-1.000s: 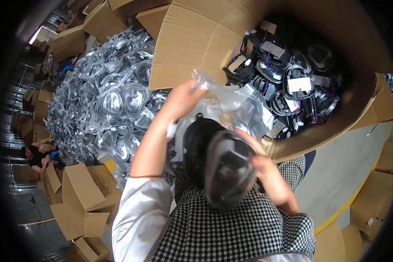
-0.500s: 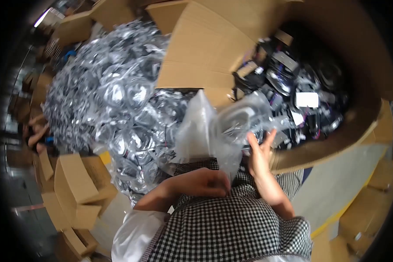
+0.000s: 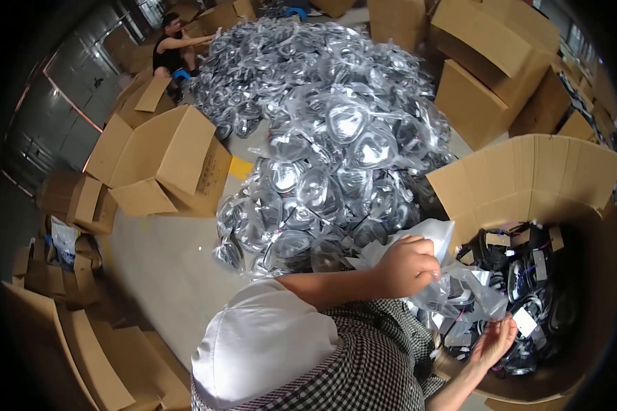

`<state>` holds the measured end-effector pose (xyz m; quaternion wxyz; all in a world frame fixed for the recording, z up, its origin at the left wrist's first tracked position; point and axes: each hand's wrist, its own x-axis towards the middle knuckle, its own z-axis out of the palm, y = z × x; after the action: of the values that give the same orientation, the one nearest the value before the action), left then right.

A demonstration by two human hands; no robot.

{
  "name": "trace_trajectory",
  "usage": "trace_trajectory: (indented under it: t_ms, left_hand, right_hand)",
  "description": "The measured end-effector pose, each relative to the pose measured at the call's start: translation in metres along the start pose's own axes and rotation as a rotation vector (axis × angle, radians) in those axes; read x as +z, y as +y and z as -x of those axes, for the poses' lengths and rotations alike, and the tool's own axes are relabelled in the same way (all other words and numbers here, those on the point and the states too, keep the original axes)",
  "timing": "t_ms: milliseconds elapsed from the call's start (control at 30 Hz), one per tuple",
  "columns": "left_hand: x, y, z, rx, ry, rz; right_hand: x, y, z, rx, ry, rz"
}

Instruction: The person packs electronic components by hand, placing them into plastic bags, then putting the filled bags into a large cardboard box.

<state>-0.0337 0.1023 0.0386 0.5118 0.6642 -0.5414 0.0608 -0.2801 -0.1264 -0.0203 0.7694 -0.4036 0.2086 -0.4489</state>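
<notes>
A clear plastic bag (image 3: pixel 483 291) is stretched between my two hands, above the near side of a large open carton (image 3: pixel 528 161) at the right. My left hand (image 3: pixel 410 267) is closed in a fist on the bag's left end. At its lower right corner, my right hand (image 3: pixel 495 340) pinches the film between thumb and fingers. Whether anything lies inside the bag I cannot tell. Behind my left fist, whitish translucent plastic bags (image 3: pixel 440 235) stand up near the carton's flap. Inside the carton lie dark, glossy rounded parts with cables (image 3: pixel 528 281).
A big heap of rounded parts in clear bags (image 3: pixel 336 130) spreads across the floor ahead. Open cartons (image 3: pixel 161 161) stand at the left, with more (image 3: pixel 68 342) at the lower left. Stacked cartons (image 3: pixel 487 75) rise at the far right. Another person (image 3: pixel 173 48) sits beyond the heap.
My view has swung left, bringing more of the heap and floor into sight. My right hand's spread fingers have closed on the bag's corner. My left fist has risen relative to my right hand.
</notes>
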Motion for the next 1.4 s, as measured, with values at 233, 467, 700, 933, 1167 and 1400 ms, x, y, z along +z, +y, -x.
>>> trace_trajectory:
  t_ms: [233, 467, 700, 933, 1167, 1400]
  left_hand:
    - [0.048, 0.034, -0.002, -0.457, -0.223, 1.015]
    - [0.027, 0.014, -0.002, -0.570, 0.021, 1.091]
    - [0.049, 0.006, 0.000, -0.589, -0.436, 1.240]
    - [0.072, 0.020, 0.007, -1.098, -0.365, 1.902]
    - [0.038, 0.029, 0.041, -1.183, -0.412, 1.676]
    - [-0.056, -0.035, 0.017, 0.210, -0.289, -0.293]
  right_hand:
    - [0.118, -0.053, 0.012, -0.072, -0.070, 0.314]
    - [0.013, 0.005, 0.035, 0.278, -0.178, 1.903]
    - [0.042, -0.031, 0.015, -0.102, 0.285, 0.839]
    - [0.160, -0.011, 0.068, -0.648, -0.867, 1.602]
    - [0.119, -0.014, 0.089, 0.059, -0.577, 0.715]
    - [0.097, -0.037, 0.082, 0.060, -0.513, 0.610]
